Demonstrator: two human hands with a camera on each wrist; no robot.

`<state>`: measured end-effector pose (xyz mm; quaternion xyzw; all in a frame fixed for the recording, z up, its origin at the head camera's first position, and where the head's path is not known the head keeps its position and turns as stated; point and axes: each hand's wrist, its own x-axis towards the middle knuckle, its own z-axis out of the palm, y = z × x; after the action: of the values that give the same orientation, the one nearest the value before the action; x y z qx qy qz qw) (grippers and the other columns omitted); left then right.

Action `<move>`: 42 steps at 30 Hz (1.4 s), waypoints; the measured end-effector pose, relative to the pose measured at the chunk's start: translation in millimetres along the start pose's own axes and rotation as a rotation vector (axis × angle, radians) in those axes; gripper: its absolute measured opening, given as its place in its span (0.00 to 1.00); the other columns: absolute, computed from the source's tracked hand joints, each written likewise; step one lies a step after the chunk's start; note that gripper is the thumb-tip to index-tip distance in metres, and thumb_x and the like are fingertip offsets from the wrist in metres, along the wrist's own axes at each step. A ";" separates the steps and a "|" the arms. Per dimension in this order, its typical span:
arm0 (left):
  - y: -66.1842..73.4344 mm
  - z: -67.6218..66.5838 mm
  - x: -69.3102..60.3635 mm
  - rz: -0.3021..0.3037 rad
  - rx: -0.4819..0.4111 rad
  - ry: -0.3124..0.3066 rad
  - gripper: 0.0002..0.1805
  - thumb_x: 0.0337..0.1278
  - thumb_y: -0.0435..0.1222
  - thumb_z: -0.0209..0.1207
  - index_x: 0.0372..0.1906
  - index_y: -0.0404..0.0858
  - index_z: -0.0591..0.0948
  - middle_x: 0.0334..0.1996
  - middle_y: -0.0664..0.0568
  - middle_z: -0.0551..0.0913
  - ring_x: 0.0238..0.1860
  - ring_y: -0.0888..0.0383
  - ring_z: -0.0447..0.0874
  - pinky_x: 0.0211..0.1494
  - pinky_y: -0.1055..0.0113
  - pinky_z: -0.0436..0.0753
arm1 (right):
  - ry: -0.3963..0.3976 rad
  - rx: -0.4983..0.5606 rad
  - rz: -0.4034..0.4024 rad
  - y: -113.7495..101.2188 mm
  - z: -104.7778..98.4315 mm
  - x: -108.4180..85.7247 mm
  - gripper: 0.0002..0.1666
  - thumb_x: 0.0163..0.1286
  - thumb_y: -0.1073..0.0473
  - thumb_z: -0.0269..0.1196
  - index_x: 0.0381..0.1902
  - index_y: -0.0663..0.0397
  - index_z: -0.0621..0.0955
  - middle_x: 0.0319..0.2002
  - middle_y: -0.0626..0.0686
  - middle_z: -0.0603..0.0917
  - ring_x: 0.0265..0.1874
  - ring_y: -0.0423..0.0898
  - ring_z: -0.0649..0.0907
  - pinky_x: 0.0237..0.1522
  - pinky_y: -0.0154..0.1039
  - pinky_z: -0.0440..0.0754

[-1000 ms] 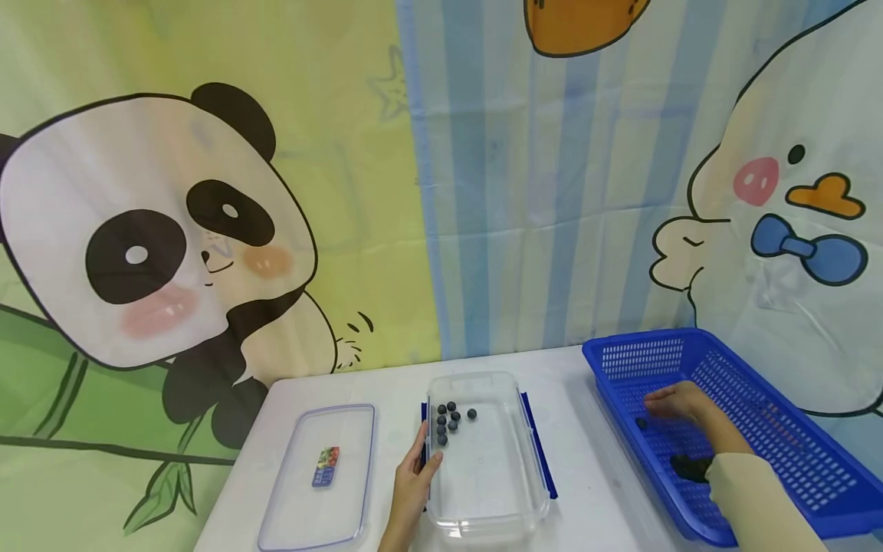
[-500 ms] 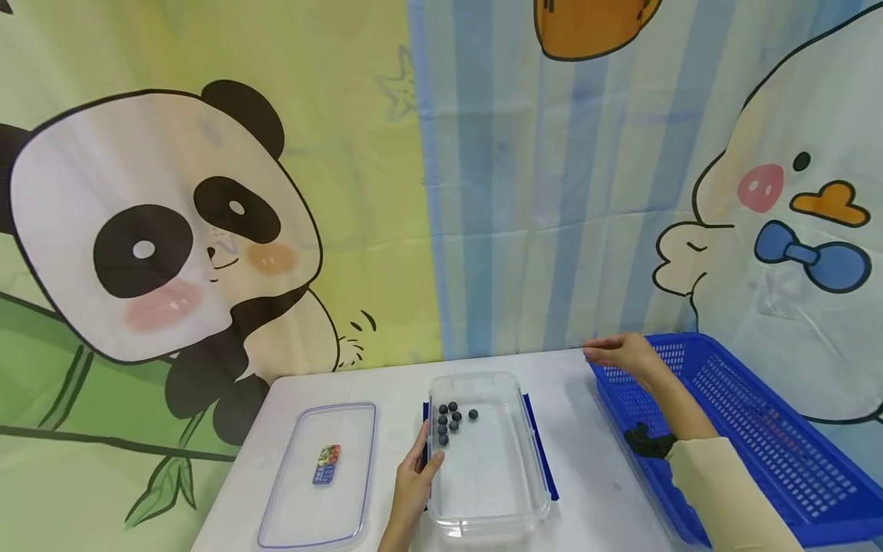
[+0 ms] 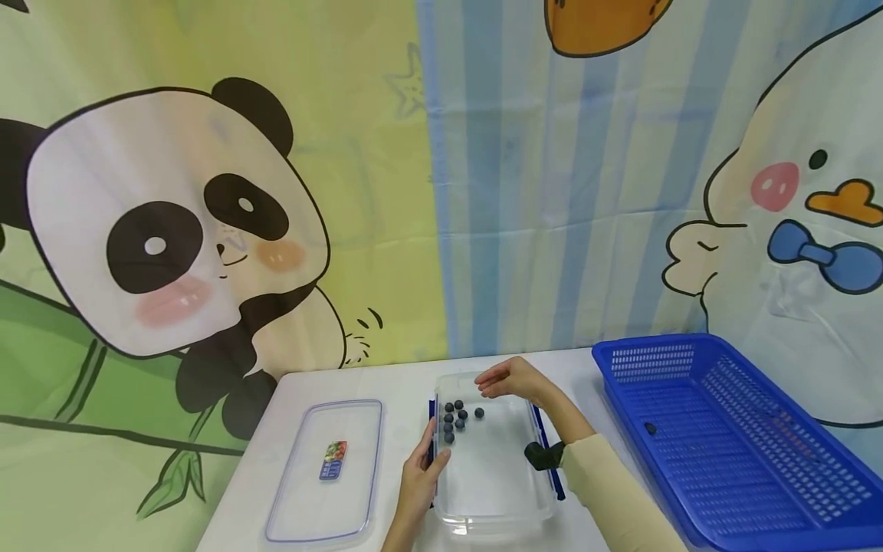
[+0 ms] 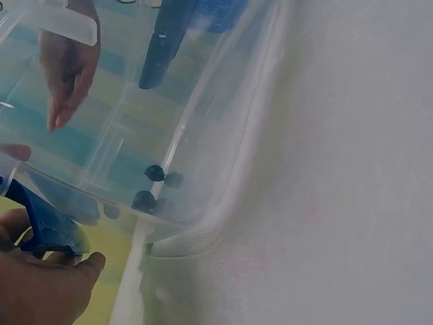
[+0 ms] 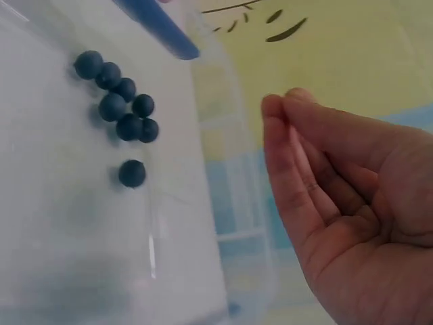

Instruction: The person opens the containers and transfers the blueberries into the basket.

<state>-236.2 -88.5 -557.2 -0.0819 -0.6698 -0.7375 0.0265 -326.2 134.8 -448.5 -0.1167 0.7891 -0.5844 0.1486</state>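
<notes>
My left hand [image 3: 418, 484] grips the left side of the clear container [image 3: 494, 487]; in the left wrist view its fingers [image 4: 93, 265] lie by the blue side clip [image 4: 51, 227]. Several dark blueberries [image 3: 460, 423] cluster toward the container's back left, one slightly apart [image 3: 479, 412]. Over the container's back part hangs my right hand [image 3: 516, 379]. The right wrist view shows its thumb and forefinger tips together [image 5: 283, 101], and whether a berry is between them cannot be seen. Another berry [image 3: 651, 428] lies in the blue basket [image 3: 690, 460].
A clear lid [image 3: 320, 510] with a colourful label [image 3: 333, 461] lies left of the container on the white table [image 3: 393, 383]. The long blue basket stands at the right. Behind the table hangs a printed curtain [image 3: 372, 192].
My right hand has left the blue basket and moved left, over the container. My left hand keeps its place, and the berries in the container lie as before.
</notes>
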 end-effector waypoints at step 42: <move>1.5 0.2 2.1 -0.032 0.077 -0.013 0.36 0.51 0.24 0.54 0.68 0.43 0.62 0.69 0.47 0.56 0.68 0.53 0.51 0.63 0.71 0.62 | 0.559 -0.177 0.240 64.9 54.5 31.7 0.08 0.48 0.65 0.72 0.29 0.56 0.87 0.27 0.50 0.86 0.33 0.47 0.81 0.41 0.43 0.78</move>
<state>-238.0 -88.3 -555.3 -0.0746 -0.6992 -0.7109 0.0135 -336.1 93.9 -528.6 0.1300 0.8552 -0.5014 -0.0170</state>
